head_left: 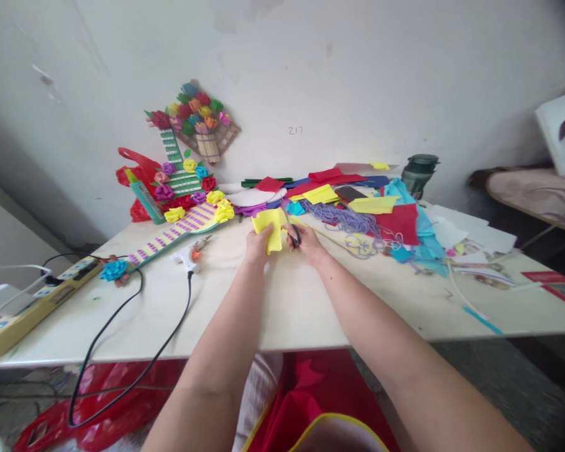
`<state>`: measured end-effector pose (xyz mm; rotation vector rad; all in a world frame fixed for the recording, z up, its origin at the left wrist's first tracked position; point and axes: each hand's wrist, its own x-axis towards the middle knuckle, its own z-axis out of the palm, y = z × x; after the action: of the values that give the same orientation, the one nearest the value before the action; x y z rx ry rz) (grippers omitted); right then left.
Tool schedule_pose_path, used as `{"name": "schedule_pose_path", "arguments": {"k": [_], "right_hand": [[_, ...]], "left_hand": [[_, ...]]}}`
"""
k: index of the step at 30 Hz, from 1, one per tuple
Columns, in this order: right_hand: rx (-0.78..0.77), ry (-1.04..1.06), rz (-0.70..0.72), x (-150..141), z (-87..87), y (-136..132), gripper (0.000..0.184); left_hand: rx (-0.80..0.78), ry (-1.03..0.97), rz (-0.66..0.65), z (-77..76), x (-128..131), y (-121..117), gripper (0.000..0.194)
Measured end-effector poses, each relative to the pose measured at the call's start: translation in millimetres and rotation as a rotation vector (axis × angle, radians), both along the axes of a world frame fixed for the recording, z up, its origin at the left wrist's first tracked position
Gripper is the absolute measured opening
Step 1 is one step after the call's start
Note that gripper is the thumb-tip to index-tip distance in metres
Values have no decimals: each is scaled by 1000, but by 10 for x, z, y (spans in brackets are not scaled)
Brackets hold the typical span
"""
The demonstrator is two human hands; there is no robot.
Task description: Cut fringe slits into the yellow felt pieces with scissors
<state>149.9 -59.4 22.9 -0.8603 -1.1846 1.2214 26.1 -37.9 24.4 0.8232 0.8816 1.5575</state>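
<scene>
Over the middle of the white table [306,307], my left hand [260,243] pinches a folded piece of yellow crepe paper [275,227]. My right hand [307,245] is closed round the black handles of a pair of scissors [295,236]. The scissor blades point up and away, just right of the yellow paper; whether they touch it I cannot tell. Behind both hands lies a tangle of purple yarn [341,218] with yellow paper pieces [321,194] and red paper [398,224] around it.
Left of my hands lie a glue gun [187,256] with a black cord and a flower-decorated panel [179,229]. A glue bottle [144,198] stands behind. The power strip [51,301] is at the left edge, a dark green bottle [419,176] at the back right.
</scene>
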Motion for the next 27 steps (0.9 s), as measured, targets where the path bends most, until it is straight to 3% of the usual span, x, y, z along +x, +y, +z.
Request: {"name": "schedule_pose_path", "arguments": {"k": [4,9,11,16,18,23,27], "right_hand": [[-39,-11,-103,-12,42,-14,41],[-49,-182,-238,23,49,16,38],[-27,-188,-187,48,58,4,37],[-26,5,201,139,140,-86,44],[-8,72,207,171,172,-97,46],[63,-45,-81,207,169,-6,46],[120,-592,-360,218,112,64,43]], "left_hand": [[14,-12,-4,-15,-27,20,31],[17,-55,57,47,-86,5,27],[6,-74,113,81,-118,-3,24],[-20,-107,195,137,-163,-24,20],[-24,-113,189,151,-161,-38,19],[-38,-109,178,167,-150,-56,17],[-39,-116,187,167,-155,-57,19]]}}
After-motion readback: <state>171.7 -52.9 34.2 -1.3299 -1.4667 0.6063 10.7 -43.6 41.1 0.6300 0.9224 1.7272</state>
